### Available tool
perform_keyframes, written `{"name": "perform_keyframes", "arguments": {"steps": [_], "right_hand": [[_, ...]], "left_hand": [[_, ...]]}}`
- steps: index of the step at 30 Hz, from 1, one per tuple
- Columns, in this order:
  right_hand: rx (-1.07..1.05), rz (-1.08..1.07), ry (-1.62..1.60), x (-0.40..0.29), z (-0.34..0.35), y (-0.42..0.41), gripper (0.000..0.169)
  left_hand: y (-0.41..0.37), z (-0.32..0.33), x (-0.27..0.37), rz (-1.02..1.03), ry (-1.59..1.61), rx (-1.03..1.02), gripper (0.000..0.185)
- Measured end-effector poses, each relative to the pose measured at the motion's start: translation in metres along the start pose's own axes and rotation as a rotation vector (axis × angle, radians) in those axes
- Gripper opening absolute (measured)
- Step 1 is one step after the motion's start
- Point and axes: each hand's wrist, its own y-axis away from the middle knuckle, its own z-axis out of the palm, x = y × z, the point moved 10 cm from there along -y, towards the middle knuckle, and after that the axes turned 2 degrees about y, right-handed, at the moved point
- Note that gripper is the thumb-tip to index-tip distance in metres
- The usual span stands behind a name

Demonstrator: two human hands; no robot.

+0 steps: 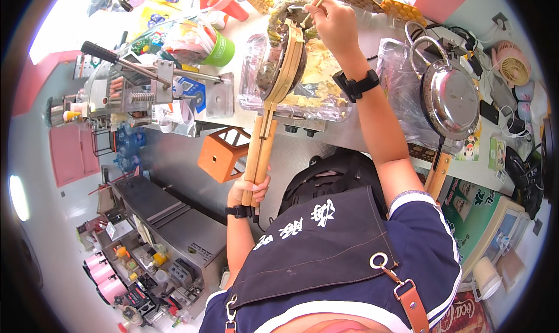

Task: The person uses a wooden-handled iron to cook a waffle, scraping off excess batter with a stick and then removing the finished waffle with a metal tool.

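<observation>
My left hand is closed around the paired wooden handles of a hinged waffle iron. The iron is held on its edge, tilted up over a plastic-covered tray with yellow batter or crumbs on it. At the iron's far end, near its armoured cable, my right hand pinches a thin stick-like tool; its lower tip is by the iron's edge. Whether the plates touch each other cannot be told. A second round metal iron rests to the right.
Left of the tray are a green cup of wrapped straws and a metal lever press. An orange stool and a black backpack are below the counter. A pink fan stands at right.
</observation>
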Motion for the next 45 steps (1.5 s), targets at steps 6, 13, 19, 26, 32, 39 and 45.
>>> {"name": "perform_keyframes", "arguments": {"steps": [6, 13, 19, 26, 32, 39, 45], "right_hand": [[-0.028, 0.041, -0.088, -0.006, -0.003, 0.007, 0.012], [0.002, -0.036, -0.104, -0.012, 0.002, 0.007, 0.012], [0.02, -0.203, -0.08, -0.031, 0.009, 0.006, 0.011], [0.036, -0.129, -0.069, -0.027, -0.007, 0.001, 0.008], [-0.008, -0.005, -0.258, -0.06, -0.055, 0.025, 0.008], [0.032, -0.001, -0.262, -0.033, -0.038, 0.033, 0.007], [0.081, 0.027, -0.333, -0.033, -0.048, 0.041, 0.008]], "left_hand": [[-0.001, 0.0, 0.0, -0.001, 0.005, -0.004, 0.065], [-0.003, 0.004, 0.002, 0.005, 0.01, -0.011, 0.065], [-0.004, 0.002, 0.0, -0.002, 0.019, -0.047, 0.065], [-0.002, 0.001, 0.0, 0.009, 0.012, -0.023, 0.064], [-0.002, 0.003, 0.001, 0.016, -0.025, -0.012, 0.064], [-0.001, 0.004, 0.002, 0.021, -0.047, -0.001, 0.065], [0.001, 0.005, 0.002, 0.032, -0.064, 0.014, 0.065]]}}
